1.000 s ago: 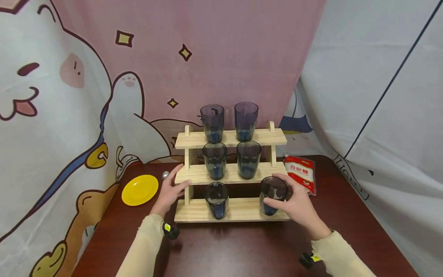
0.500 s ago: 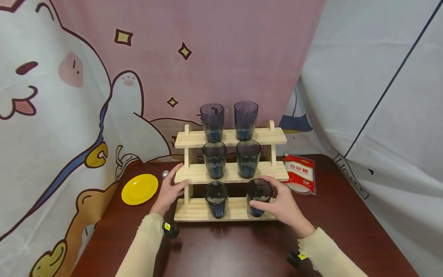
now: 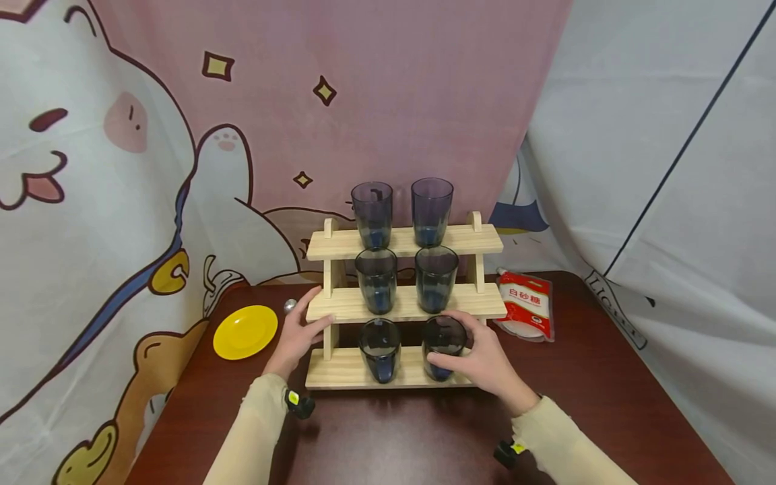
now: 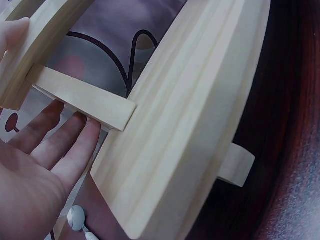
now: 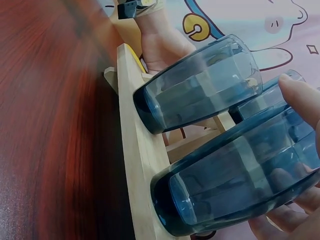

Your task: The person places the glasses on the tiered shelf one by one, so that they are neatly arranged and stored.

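A three-tier wooden display rack (image 3: 333, 370) stands on the table, bearing two blue-grey glass tumblers per shelf. My left hand (image 3: 296, 340) holds the rack by the left end of its middle shelf; in the left wrist view its fingers (image 4: 65, 145) lie against the upright. On the bottom shelf, my right hand (image 3: 488, 360) grips the right tumbler (image 3: 445, 333) between thumb and fingers. That tumbler (image 5: 225, 185) is upright, its base at the shelf board. Left of it, with a gap, stands the other bottom tumbler (image 3: 380, 350). Two middle-shelf tumblers (image 3: 436, 279) stand behind them.
Two more tumblers (image 3: 432, 212) stand on the top shelf. A yellow plate (image 3: 245, 332) and a metal spoon (image 4: 76, 218) lie left of the rack. A red and white sugar bag (image 3: 526, 304) lies at its right. Patterned cloth (image 3: 424, 101) hangs behind the table.
My right hand has slid the bottom-right tumbler leftward along the bottom shelf, closer to the left one. My left hand stays at the rack's left end.
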`<act>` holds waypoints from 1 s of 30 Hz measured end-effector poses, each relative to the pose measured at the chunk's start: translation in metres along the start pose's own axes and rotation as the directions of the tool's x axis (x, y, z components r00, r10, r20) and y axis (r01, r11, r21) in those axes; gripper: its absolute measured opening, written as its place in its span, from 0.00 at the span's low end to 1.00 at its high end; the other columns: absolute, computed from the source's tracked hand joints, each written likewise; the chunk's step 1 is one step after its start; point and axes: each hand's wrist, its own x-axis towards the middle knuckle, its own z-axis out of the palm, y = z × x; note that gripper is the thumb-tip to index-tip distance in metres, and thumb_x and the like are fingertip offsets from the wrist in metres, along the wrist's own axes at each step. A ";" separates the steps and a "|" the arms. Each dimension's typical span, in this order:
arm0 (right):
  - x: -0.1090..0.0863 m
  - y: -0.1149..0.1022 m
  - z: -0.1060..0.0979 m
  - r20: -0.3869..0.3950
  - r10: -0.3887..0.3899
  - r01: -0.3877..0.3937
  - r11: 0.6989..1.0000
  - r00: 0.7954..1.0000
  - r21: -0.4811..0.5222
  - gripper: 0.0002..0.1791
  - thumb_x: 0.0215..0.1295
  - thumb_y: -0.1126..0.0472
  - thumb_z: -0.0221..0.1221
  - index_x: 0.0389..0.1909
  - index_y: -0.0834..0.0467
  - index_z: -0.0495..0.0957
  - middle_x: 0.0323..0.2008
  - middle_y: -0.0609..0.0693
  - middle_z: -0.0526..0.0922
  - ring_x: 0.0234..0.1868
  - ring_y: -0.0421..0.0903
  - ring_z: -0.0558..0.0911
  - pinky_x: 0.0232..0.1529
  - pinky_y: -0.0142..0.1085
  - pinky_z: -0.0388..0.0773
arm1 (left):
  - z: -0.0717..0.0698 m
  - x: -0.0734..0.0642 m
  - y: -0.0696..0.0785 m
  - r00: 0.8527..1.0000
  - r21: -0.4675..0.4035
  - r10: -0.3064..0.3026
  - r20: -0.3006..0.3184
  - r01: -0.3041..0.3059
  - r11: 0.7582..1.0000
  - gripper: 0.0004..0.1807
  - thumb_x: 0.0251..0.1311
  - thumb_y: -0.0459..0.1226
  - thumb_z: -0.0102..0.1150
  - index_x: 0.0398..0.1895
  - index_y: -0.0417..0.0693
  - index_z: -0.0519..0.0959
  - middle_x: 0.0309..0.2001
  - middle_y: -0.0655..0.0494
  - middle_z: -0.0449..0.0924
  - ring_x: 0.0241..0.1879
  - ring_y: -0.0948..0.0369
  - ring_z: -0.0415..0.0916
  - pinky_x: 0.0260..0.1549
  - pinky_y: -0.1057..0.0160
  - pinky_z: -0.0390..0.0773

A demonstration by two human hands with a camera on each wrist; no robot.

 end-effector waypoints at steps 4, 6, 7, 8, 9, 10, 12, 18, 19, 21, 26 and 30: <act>0.000 -0.001 0.001 0.001 0.017 -0.017 1.000 1.000 -0.007 0.41 0.54 0.53 0.81 0.69 0.53 0.75 0.57 0.52 0.84 0.51 0.48 0.87 0.52 0.37 0.84 | 0.000 0.000 0.000 1.000 -0.003 0.001 0.004 -0.001 1.000 0.41 0.68 0.39 0.71 0.81 0.66 0.64 0.80 0.46 0.58 0.62 0.41 0.78 0.59 0.37 0.79; 0.001 -0.002 0.001 0.003 0.022 -0.022 1.000 1.000 -0.009 0.41 0.55 0.52 0.81 0.69 0.53 0.75 0.58 0.52 0.84 0.52 0.49 0.87 0.53 0.38 0.84 | 0.000 0.000 0.000 1.000 -0.006 0.000 0.004 0.000 1.000 0.41 0.68 0.39 0.71 0.81 0.66 0.64 0.79 0.46 0.59 0.62 0.41 0.78 0.59 0.37 0.79; 0.001 -0.003 0.002 0.003 0.025 -0.025 1.000 1.000 -0.013 0.42 0.55 0.52 0.81 0.69 0.53 0.74 0.58 0.52 0.84 0.52 0.49 0.87 0.53 0.38 0.84 | 0.000 0.000 0.000 1.000 -0.007 -0.001 0.004 0.001 1.000 0.41 0.68 0.39 0.71 0.81 0.66 0.64 0.79 0.46 0.59 0.62 0.41 0.78 0.59 0.37 0.79; 0.000 -0.003 0.002 0.002 0.029 -0.029 0.999 1.000 -0.018 0.42 0.55 0.52 0.81 0.69 0.52 0.74 0.58 0.52 0.84 0.52 0.49 0.87 0.53 0.38 0.84 | 0.000 0.000 -0.001 1.000 -0.007 0.000 0.003 0.000 1.000 0.41 0.68 0.39 0.71 0.81 0.66 0.64 0.79 0.46 0.60 0.62 0.42 0.78 0.59 0.37 0.79; 0.000 -0.003 0.003 0.000 0.034 -0.034 0.999 0.999 -0.025 0.42 0.55 0.51 0.81 0.70 0.52 0.74 0.58 0.52 0.84 0.53 0.49 0.87 0.53 0.39 0.84 | 0.000 0.000 -0.001 1.000 -0.007 -0.001 0.002 0.001 1.000 0.41 0.68 0.39 0.71 0.81 0.66 0.64 0.79 0.45 0.60 0.62 0.42 0.78 0.59 0.37 0.79; 0.000 -0.003 0.003 -0.003 0.039 -0.039 0.999 0.999 -0.033 0.42 0.55 0.51 0.80 0.70 0.51 0.74 0.58 0.51 0.84 0.53 0.48 0.86 0.53 0.39 0.83 | 0.000 0.000 -0.001 1.000 -0.007 -0.001 0.002 0.001 1.000 0.41 0.68 0.38 0.71 0.81 0.66 0.64 0.78 0.45 0.60 0.61 0.42 0.78 0.59 0.37 0.79; -0.001 -0.003 0.004 -0.010 0.049 -0.049 0.998 0.999 -0.047 0.42 0.55 0.50 0.80 0.70 0.50 0.74 0.58 0.49 0.84 0.54 0.48 0.86 0.54 0.41 0.83 | 0.000 0.000 -0.001 1.000 -0.004 0.000 0.001 0.000 1.000 0.42 0.68 0.38 0.71 0.82 0.65 0.64 0.78 0.45 0.61 0.61 0.42 0.78 0.59 0.37 0.80; -0.003 -0.004 0.007 -0.017 0.050 -0.052 0.995 0.999 -0.080 0.42 0.55 0.47 0.80 0.70 0.47 0.73 0.59 0.46 0.84 0.58 0.47 0.84 0.58 0.47 0.81 | 0.000 -0.001 0.000 1.000 0.001 0.003 -0.002 -0.003 1.000 0.43 0.68 0.38 0.71 0.83 0.62 0.62 0.79 0.44 0.60 0.61 0.42 0.78 0.58 0.37 0.80; -0.004 -0.004 0.007 -0.019 0.047 -0.048 0.995 0.999 -0.082 0.42 0.55 0.47 0.80 0.70 0.47 0.73 0.60 0.46 0.83 0.58 0.48 0.83 0.58 0.48 0.80 | 0.000 -0.001 0.000 1.000 0.001 0.005 -0.002 -0.005 1.000 0.43 0.68 0.38 0.71 0.83 0.62 0.62 0.79 0.44 0.59 0.61 0.41 0.78 0.58 0.37 0.80; -0.004 -0.004 0.008 -0.024 0.040 -0.042 0.995 0.999 -0.089 0.42 0.55 0.47 0.80 0.70 0.47 0.72 0.60 0.46 0.83 0.59 0.48 0.83 0.59 0.50 0.80 | 0.000 -0.002 0.001 1.000 0.003 0.012 -0.001 -0.012 1.000 0.43 0.68 0.39 0.71 0.83 0.61 0.62 0.80 0.44 0.58 0.62 0.41 0.78 0.58 0.37 0.80; -0.006 -0.006 0.010 -0.028 0.031 -0.035 0.991 0.999 -0.129 0.47 0.55 0.46 0.80 0.73 0.50 0.69 0.62 0.47 0.82 0.61 0.49 0.82 0.60 0.53 0.79 | -0.001 0.002 -0.004 1.000 -0.003 0.003 0.004 -0.003 1.000 0.43 0.68 0.39 0.71 0.83 0.63 0.62 0.80 0.45 0.57 0.62 0.41 0.78 0.59 0.37 0.79; -0.007 -0.006 0.011 -0.028 0.028 -0.032 0.988 0.999 -0.151 0.51 0.55 0.45 0.80 0.76 0.53 0.66 0.63 0.49 0.81 0.63 0.51 0.81 0.62 0.57 0.77 | -0.003 0.014 -0.021 1.000 -0.004 -0.004 -0.003 0.004 1.000 0.43 0.68 0.39 0.71 0.83 0.66 0.62 0.81 0.47 0.57 0.63 0.41 0.77 0.59 0.36 0.79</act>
